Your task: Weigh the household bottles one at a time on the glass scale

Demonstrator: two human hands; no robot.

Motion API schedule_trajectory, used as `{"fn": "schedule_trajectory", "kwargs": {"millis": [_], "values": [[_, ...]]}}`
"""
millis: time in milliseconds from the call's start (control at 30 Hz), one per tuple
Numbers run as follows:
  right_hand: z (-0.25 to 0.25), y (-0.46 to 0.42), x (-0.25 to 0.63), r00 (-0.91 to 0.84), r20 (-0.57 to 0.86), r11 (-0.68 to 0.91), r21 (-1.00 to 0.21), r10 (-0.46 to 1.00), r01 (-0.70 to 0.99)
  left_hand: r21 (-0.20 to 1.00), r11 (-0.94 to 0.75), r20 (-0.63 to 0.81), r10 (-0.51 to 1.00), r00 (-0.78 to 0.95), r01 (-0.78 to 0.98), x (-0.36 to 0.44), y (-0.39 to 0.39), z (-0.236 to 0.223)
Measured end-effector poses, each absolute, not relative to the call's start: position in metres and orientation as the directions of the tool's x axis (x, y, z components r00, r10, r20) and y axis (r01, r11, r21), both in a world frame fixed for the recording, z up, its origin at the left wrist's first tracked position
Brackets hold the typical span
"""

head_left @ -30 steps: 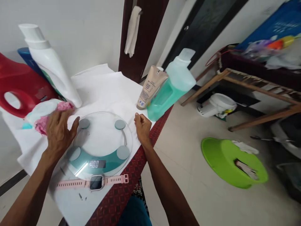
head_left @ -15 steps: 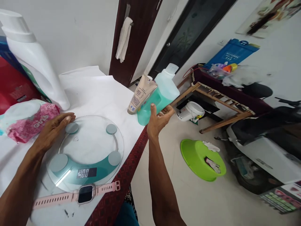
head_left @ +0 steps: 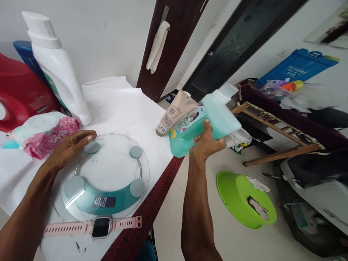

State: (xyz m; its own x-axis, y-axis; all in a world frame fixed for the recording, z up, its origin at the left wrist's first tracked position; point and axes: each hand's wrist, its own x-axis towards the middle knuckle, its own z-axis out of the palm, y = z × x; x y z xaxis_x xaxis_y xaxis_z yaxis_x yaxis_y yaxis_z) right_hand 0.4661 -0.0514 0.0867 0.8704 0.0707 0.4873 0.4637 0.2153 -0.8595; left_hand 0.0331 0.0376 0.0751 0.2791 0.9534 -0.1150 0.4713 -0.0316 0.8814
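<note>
My right hand (head_left: 207, 143) is wrapped around the handle side of a bottle of green liquid (head_left: 217, 112), which leans to the right at the table's edge. A printed label shows on the bottle's left side. Beside it stands a beige tube (head_left: 176, 112), tilted. My left hand (head_left: 72, 146) rests at the far left rim of a round glass bathroom scale (head_left: 114, 163), fingers stretched out and holding nothing. The scale's display is lit. A pink smartwatch (head_left: 101, 227) lies along the scale's near edge.
Left of the scale are a pink wipes pack (head_left: 51, 134), a white bottle (head_left: 62, 72), a red jug (head_left: 24, 94) and a blue bottle behind them. On the floor to the right stands a green tub (head_left: 239, 195). A wooden-framed bench (head_left: 282, 134) and a parked scooter are beyond.
My right hand has closed around the bottle and tipped it further right, and its label now shows. The left hand stays by the scale's rim. The view has shifted slightly.
</note>
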Motion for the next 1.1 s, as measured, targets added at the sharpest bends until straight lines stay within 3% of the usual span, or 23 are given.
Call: {"fn": "schedule_trajectory", "kwargs": {"millis": [167, 367, 600, 800, 933, 1100], "values": [[0.099, -0.098, 0.448, 0.836, 0.534, 0.184, -0.841, 0.125, 0.509, 0.867, -0.012, -0.146, 0.95, 0.277, 0.498, 0.029, 0.038, 0.076], [0.131, -0.152, 0.39, 0.823, 0.559, 0.349, -0.794, 0.098, 0.497, 0.916, -0.07, -0.075, 0.937, 0.341, 0.395, 0.027, 0.037, 0.059], [0.154, -0.157, 0.334, 0.727, 0.544, 0.485, -0.811, 0.419, 0.327, 0.997, 0.066, -0.077, 0.95, 0.304, 0.045, 0.03, 0.036, 0.038], [0.141, -0.132, 0.284, 0.609, 0.493, 0.548, -0.829, 0.621, 0.113, 0.99, 0.078, -0.048, 0.969, 0.244, -0.115, 0.033, 0.038, 0.024], [0.129, -0.126, 0.26, 0.544, 0.459, 0.512, -0.857, 0.702, 0.061, 0.983, 0.1, -0.058, 0.966, 0.254, -0.155, 0.033, 0.038, 0.019], [0.121, -0.124, 0.245, 0.588, 0.435, 0.469, -0.877, 0.682, 0.104, 0.983, 0.097, -0.056, 0.966, 0.252, -0.154, 0.034, 0.036, 0.02]]}}
